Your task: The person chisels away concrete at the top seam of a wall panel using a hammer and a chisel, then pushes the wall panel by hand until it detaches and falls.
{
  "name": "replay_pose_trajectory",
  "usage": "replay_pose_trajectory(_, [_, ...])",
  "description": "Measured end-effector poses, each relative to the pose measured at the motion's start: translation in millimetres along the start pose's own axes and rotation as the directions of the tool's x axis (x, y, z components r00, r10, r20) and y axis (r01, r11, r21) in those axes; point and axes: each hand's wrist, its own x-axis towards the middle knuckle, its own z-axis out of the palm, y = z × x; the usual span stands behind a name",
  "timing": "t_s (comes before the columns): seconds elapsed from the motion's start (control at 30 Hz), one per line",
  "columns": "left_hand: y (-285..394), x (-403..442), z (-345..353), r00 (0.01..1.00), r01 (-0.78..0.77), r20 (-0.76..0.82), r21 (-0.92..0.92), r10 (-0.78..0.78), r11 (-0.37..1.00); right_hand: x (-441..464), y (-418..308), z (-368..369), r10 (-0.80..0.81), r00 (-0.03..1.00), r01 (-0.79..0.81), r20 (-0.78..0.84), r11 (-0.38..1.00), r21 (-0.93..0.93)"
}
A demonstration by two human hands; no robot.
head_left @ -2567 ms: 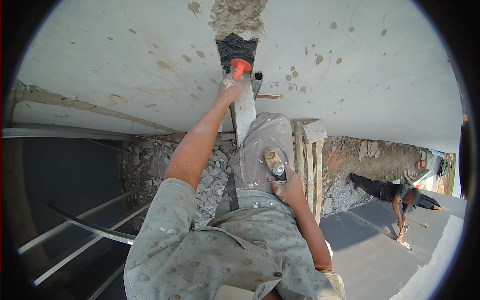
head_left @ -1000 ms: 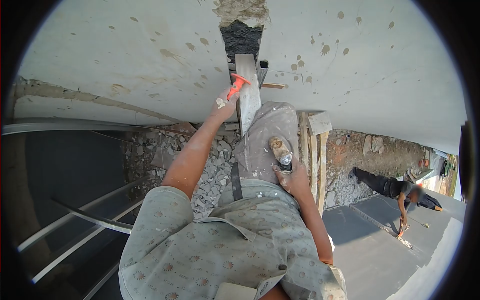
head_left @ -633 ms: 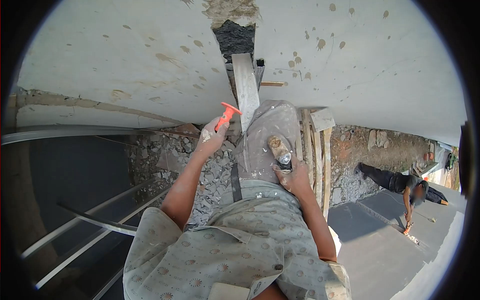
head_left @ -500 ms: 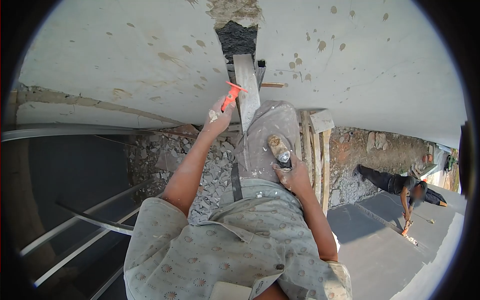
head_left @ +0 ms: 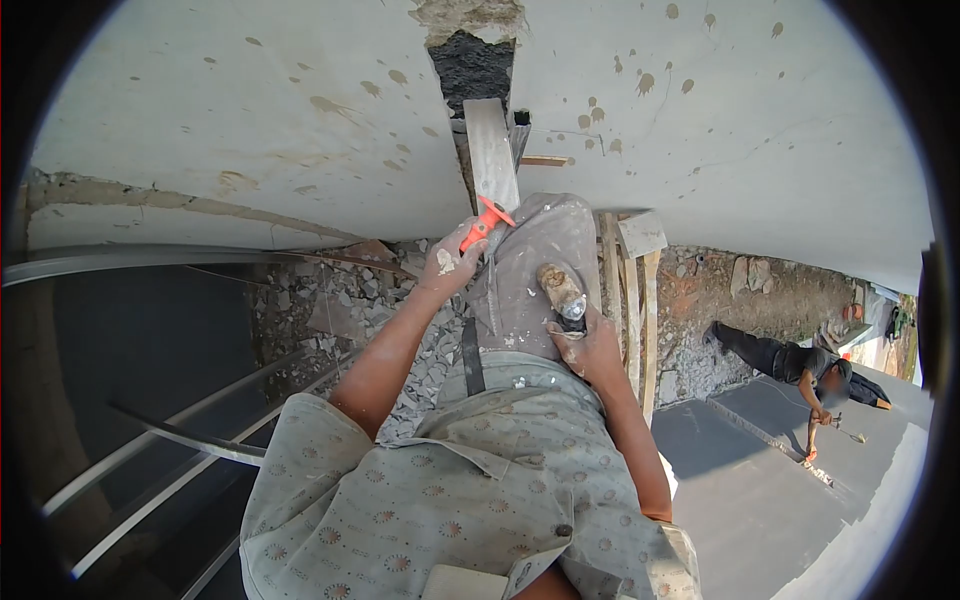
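The left grip (head_left: 450, 262) is clasping the orange handle (head_left: 481, 232), which is slanting forward and right by the knee (head_left: 556, 212), lying nearer the dark wall slot (head_left: 472, 72) than the hammer (head_left: 560, 290), which the right grip (head_left: 588, 350) is grasping with its head pointing forward and slightly left.

Left hand (head_left: 455, 262) clenched, forearm (head_left: 394, 350) angled forward, right hand (head_left: 590, 352) curled, closer in.

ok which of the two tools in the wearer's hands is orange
The flared tool in the left hand: its visible part is bright orange. The hammer-like tool in the right hand looks dusty brown with a shiny end.
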Motion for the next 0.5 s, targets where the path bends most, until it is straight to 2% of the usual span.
replay_pose_trajectory(0.03, [0, -12, -3, 0.999, 0.042, 0.034, -0.009, -0.042, 0.999, 0, 2, 1, -0.02, 1.0, 0.02, -0.008, 1.0, -0.009])
replay_pose_trajectory(0.13, [-4, -39, -16, 0.996, -0.056, 0.064, 0.008, 0.055, 0.998, 2, 5, 1, -0.048, 0.999, 0.048, -0.013, 0.999, -0.01])
replay_pose_trajectory(0.23, [2, -56, -37, 0.996, 0.05, 0.077, 0.054, -0.054, 0.997, -1, 2, -2, -0.013, 1.0, 0.013, 0.018, 1.0, 0.02])
replay_pose_trajectory(0.33, [-25, -68, -44, 0.948, 0.314, 0.05, -0.01, -0.314, 0.949, 0, 13, 2, -0.061, 0.998, 0.061, -0.001, 0.998, -0.013])
replay_pose_trajectory(0.43, [-17, -75, -48, 0.882, 0.472, 0.048, -0.134, -0.47, 0.872, -1, 8, -2, -0.062, 0.998, 0.062, 0.001, 0.998, -0.001])
replay_pose_trajectory(0.5, [-4, -73, -49, 0.855, 0.514, 0.108, -0.305, -0.507, 0.802, -3, 4, -5, -0.038, 0.999, 0.038, 0.029, 0.999, 0.002])
